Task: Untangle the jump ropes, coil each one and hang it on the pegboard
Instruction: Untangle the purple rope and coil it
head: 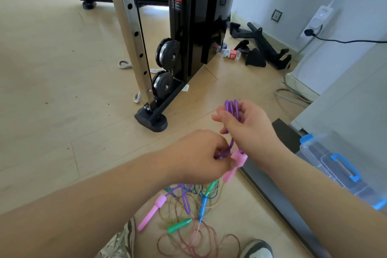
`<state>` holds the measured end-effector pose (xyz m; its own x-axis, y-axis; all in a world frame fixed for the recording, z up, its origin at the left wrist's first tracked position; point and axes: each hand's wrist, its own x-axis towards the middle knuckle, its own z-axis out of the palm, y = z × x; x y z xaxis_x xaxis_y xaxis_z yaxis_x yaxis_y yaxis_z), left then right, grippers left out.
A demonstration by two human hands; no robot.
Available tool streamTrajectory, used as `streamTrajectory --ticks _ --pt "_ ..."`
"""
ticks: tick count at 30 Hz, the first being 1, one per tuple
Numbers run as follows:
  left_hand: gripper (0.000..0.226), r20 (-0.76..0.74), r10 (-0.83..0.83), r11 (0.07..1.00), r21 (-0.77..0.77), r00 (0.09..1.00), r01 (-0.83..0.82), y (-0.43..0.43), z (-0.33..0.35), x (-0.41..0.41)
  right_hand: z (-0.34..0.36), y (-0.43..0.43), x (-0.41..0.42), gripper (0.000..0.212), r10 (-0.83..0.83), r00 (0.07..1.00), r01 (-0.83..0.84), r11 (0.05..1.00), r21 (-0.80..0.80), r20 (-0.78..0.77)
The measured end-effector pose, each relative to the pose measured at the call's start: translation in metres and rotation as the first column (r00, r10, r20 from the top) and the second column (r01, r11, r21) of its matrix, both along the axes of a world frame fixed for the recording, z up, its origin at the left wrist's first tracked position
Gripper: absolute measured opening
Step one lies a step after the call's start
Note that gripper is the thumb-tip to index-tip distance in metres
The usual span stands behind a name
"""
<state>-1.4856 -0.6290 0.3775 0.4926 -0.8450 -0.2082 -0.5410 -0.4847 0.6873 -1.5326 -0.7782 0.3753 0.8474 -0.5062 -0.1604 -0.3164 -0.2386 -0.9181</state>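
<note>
Head view: right hand [249,130] grips the folded loops of the purple rope [231,108], keeping the coil gathered. Left hand [199,155] pinches the same cord beside its pink handle [237,160], likely feeding slack. Remaining tangle [188,201] lies on the floor [62,90] below.

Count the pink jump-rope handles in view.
2. One pink handle dangles at the left hand, on the purple rope; the other lies on the floor by the rope tangle. More may be hidden.
</note>
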Motion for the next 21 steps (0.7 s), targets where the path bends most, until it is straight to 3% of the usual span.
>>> streamTrajectory --ticks 2,4,7,10,14,17,19,21 --pt "0.022 -0.085 0.069 0.990 -0.119 0.994 -0.078 0.003 0.011 0.012 -0.001 -0.001 -0.001 0.008 0.034 0.999 -0.033 0.990 -0.141 0.004" --pt "0.013 -0.125 0.131 0.952 -0.262 0.983 -0.160 0.009 0.017 0.028 0.003 -0.005 -0.002 0.009 0.064 0.998 -0.060 0.989 -0.135 0.023" --pt "0.013 -0.083 0.232 0.874 -0.421 0.969 -0.245 0.016 0.019 0.044 0.009 -0.003 -0.005 0.028 0.195 0.981 -0.195 0.981 -0.011 -0.003" --pt "0.013 -0.107 0.306 0.826 -0.465 0.946 -0.319 0.015 0.016 0.051 0.008 0.005 -0.007 0.039 0.268 0.962 -0.272 0.944 0.187 0.045" --pt "0.017 -0.297 0.340 0.786 -0.430 0.892 -0.443 0.013 0.008 0.056 0.012 0.009 -0.005 0.037 0.262 0.959 -0.282 0.885 0.371 0.104" --pt "0.040 -0.488 0.320 0.804 -0.314 0.812 -0.505 0.010 -0.007 0.056 0.018 0.011 -0.005 0.036 0.203 0.969 -0.248 0.797 0.550 0.143" --pt "0.042 -0.483 0.345 0.849 -0.206 0.805 -0.487 0.010 -0.021 0.051 0.021 0.009 -0.004 0.039 0.141 0.975 -0.218 0.752 0.621 0.171" --pt "0.037 -0.374 0.382 0.891 -0.096 0.845 -0.445 0.007 -0.030 0.041 0.020 0.006 -0.002 0.041 0.070 0.981 -0.173 0.724 0.668 0.179"
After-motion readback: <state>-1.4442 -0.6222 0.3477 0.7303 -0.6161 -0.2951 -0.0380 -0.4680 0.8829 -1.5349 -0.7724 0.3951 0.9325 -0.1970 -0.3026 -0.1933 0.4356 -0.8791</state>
